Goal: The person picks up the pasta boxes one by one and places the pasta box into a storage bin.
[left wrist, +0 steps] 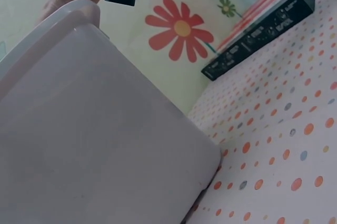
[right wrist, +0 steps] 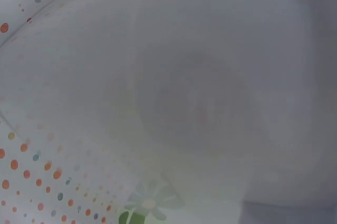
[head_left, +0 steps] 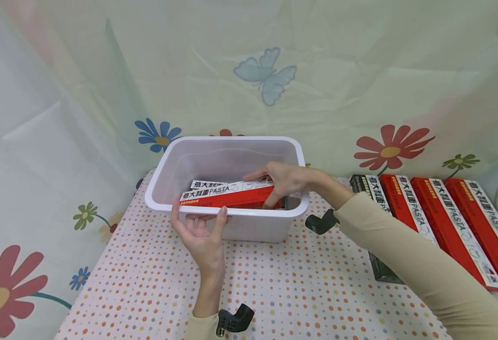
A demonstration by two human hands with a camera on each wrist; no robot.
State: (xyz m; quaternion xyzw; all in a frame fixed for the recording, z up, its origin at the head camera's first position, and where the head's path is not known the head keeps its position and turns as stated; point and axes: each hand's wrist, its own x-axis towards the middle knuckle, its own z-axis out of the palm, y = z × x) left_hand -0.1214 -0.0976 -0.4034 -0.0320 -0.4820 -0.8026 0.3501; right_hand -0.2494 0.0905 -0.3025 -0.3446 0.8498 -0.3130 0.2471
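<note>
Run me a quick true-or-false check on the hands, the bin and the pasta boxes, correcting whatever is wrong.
1. The right hand holds a red pasta box inside the white bin. True.

2. The left hand lies flat on the table, away from the bin. False: it grips the front rim of the bin.

3. To the right of the bin, a black box and three red boxes lie side by side. True.

4. The black box is the farthest of that row from the bin. False: it is the nearest.

5. The held box is the only one in the bin. False: the label of another box shows behind it.

6. The tablecloth is dotted. True.
</note>
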